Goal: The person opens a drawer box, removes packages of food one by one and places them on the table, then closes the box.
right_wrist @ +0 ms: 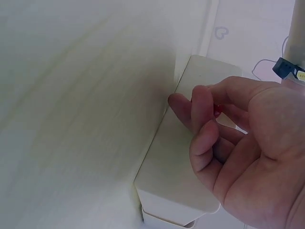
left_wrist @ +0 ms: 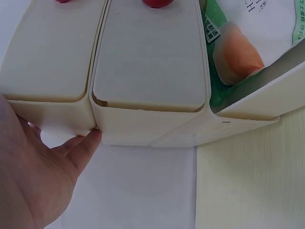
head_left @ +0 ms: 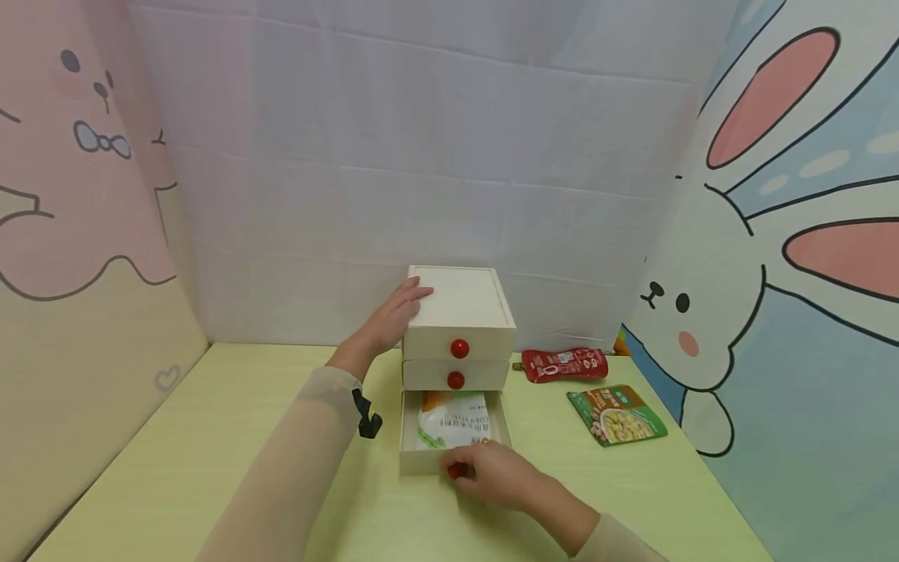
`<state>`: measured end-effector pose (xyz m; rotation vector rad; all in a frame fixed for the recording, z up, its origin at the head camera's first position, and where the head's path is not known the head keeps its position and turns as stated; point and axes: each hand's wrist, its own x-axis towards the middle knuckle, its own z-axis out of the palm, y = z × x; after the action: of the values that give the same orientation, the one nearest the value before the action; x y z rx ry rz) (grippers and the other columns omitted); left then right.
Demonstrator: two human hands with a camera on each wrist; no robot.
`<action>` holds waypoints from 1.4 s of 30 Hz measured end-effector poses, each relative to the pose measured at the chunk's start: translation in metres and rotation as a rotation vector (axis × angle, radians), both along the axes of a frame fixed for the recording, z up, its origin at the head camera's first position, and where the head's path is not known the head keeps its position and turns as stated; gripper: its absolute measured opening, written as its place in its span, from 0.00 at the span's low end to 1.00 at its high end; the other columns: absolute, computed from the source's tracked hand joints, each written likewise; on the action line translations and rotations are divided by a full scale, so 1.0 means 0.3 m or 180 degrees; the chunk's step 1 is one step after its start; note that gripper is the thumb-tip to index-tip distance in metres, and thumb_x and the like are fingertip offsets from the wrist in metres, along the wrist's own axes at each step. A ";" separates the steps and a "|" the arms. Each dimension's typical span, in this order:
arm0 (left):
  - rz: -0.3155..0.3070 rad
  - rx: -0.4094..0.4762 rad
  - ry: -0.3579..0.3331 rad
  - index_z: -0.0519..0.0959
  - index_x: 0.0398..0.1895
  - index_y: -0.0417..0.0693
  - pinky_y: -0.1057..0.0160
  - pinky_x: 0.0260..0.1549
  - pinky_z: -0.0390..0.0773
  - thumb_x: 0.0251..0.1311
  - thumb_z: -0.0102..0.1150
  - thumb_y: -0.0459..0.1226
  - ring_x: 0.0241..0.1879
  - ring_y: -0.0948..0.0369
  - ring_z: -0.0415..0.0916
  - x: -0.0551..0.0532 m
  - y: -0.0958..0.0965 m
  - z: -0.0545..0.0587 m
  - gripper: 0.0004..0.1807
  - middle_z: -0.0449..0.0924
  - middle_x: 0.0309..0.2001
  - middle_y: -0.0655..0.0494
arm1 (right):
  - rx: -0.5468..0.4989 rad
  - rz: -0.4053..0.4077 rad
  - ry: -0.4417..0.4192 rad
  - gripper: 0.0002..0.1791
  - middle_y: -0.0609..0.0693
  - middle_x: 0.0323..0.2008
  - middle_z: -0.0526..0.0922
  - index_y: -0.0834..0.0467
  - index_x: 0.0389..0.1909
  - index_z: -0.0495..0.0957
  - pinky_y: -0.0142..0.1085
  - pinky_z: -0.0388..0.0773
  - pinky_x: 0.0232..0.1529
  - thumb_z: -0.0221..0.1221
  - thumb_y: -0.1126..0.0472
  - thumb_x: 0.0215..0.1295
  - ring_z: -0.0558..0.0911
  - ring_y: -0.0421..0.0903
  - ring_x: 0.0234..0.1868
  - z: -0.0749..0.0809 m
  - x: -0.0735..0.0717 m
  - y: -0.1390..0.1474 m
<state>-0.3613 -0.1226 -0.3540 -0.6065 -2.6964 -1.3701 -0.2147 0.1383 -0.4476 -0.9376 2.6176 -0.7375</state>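
A small white cabinet (head_left: 463,297) with three stacked drawers stands against the back sheet. Its bottom drawer (head_left: 420,464) is pulled out, and a white and green packet of corn starch (head_left: 456,421) lies inside. My right hand (head_left: 499,474) pinches that drawer's red knob (right_wrist: 218,110), its fingers mostly covering it in the right wrist view. At the cabinet's upper left edge rests my left hand (head_left: 392,318), fingers extended over the top. In the left wrist view, its fingertips (left_wrist: 88,145) touch the cabinet's side. The upper two drawers are closed.
A red spouted pouch (head_left: 565,364) lies to the right of the cabinet, near the back. Closer in on that side is a green food packet (head_left: 618,415) with a picture on it. Panels with cartoon animals border the yellow-green table (head_left: 267,437) on both sides.
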 end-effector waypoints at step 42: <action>0.0001 -0.0027 0.0003 0.64 0.87 0.49 0.34 0.87 0.40 0.88 0.29 0.45 0.92 0.47 0.33 0.007 0.003 0.005 0.31 0.38 0.93 0.53 | 0.0164 0.0300 -0.0087 0.09 0.31 0.36 0.82 0.45 0.52 0.89 0.26 0.75 0.37 0.68 0.60 0.77 0.75 0.29 0.33 0.006 0.120 0.016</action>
<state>-0.3592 -0.1218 -0.3524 -0.6071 -2.7029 -1.3586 -0.1786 0.1433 -0.4457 -1.0210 2.5367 -0.6518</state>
